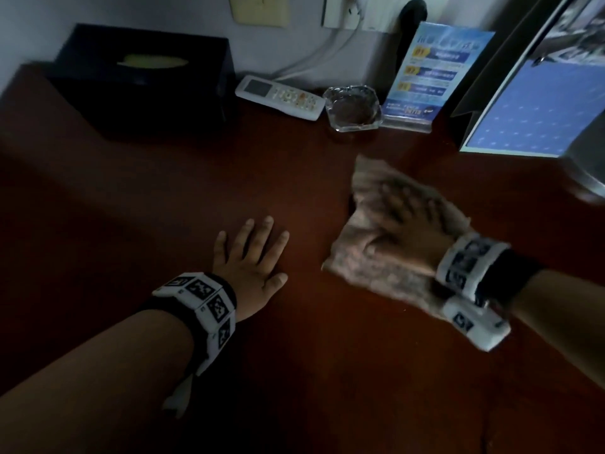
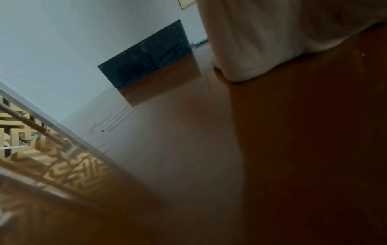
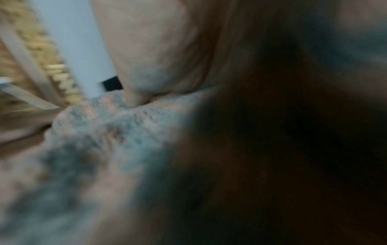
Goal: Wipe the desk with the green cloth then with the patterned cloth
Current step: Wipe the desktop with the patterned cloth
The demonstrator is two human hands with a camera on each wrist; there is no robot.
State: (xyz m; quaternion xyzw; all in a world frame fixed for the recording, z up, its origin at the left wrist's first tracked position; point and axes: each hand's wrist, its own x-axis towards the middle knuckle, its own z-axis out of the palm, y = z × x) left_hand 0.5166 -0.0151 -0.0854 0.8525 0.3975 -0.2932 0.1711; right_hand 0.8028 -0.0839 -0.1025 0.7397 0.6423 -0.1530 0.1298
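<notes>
meanwhile, the patterned cloth works the right half of the desk

flat and spread, the right hand (image 1: 409, 231) presses the patterned cloth (image 1: 389, 237) onto the dark red-brown desk (image 1: 294, 371); its fingers lie straight on the fabric, blurred. the left hand (image 1: 250, 257) rests palm-down on bare wood just beside the cloth, fingers straight, holding nothing. no green cloth shows in any view, so this is probably the second pass.

the risk lies further back. a glass ashtray (image 1: 353, 108) stands near the cloth's far edge, with a white remote control (image 1: 281, 97) and a standing blue leaflet holder (image 1: 422, 80) to either side of it. a long stroke that way could shove the ashtray or topple the holder. a tilted screen (image 1: 530, 103) also sits close on the right, where a wide sweep might clip it.

the desk is glossy and reflects a black tissue box (image 1: 144, 80) at the back left. behind it are a pale wall, white cables (image 1: 327, 54) and a wall plate. the room is dim.
</notes>
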